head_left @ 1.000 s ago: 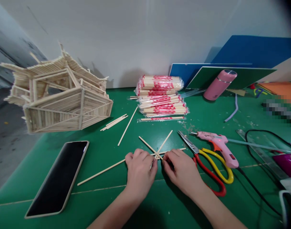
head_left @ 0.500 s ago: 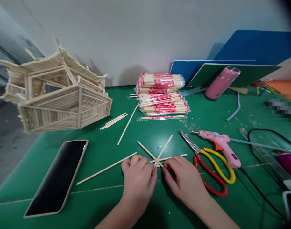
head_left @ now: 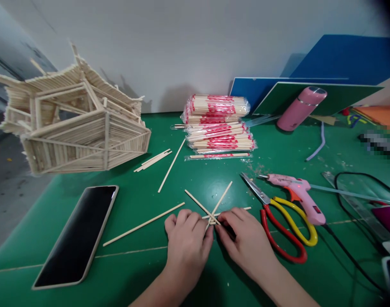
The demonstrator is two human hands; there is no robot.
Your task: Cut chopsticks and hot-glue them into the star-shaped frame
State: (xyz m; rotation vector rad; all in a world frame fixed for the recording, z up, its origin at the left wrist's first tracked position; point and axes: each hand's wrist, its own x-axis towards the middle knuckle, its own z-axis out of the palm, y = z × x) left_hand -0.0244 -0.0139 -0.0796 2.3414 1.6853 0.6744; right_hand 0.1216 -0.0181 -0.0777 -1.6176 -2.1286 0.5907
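Note:
Several thin wooden chopsticks (head_left: 223, 198) lie crossed in a star shape on the green tabletop (head_left: 144, 277). My left hand (head_left: 187, 236) pinches the lower end of one crossed chopstick between thumb and fingers, close to the crossing. From the other side, my right hand (head_left: 244, 234) closes thumb and fingers on the lower right end of another chopstick (head_left: 199, 204). The fingers partly hide these ends. Left of my left hand a loose chopstick (head_left: 144, 224) lies slanted. Scissors (head_left: 259, 192) with red and yellow handles lie just right of my right hand.
A pink glue gun (head_left: 305, 196) with a cord lies beyond the scissors. A phone (head_left: 76, 236) lies at left, below a wooden-stick house model (head_left: 127, 140). Wrapped chopstick packs (head_left: 219, 106) are stacked at the back; a pink bottle (head_left: 302, 111) leans against boards.
My right thumb and fingers have shifted slightly left, closer to the crossing. The crossed chopsticks keep nearly the same arrangement. The whole view has shifted slightly.

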